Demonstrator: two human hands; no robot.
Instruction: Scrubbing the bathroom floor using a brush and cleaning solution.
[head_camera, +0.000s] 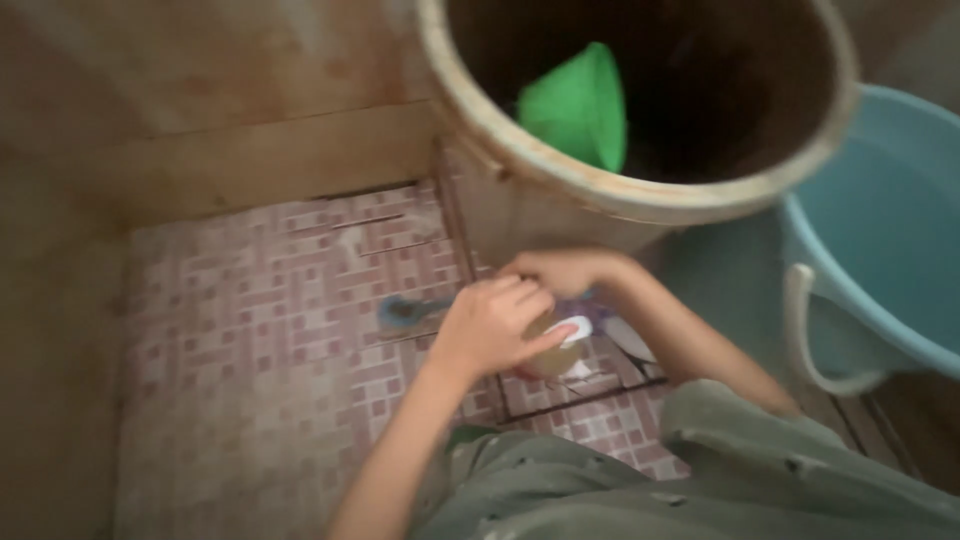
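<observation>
While the left hand (495, 325) clamps the small cup (558, 350) low over the tiled floor (280, 340), steadying it, the right hand's (560, 270) grip can't be told.

The whole view is motion-blurred, so edges are soft. The left hand (490, 325) covers most of a small pale round cup-like container (562, 345), whose make cannot be told. The right hand (560, 268) hides its fingertips behind that hand. A blue-headed brush-like object (405, 312) on the pink patterned tile floor (260, 350) is too smeared to identify. The light blue plastic bucket (880, 260) is cut by the right edge, the large rusty-rimmed drum (640, 195) by the top.
</observation>
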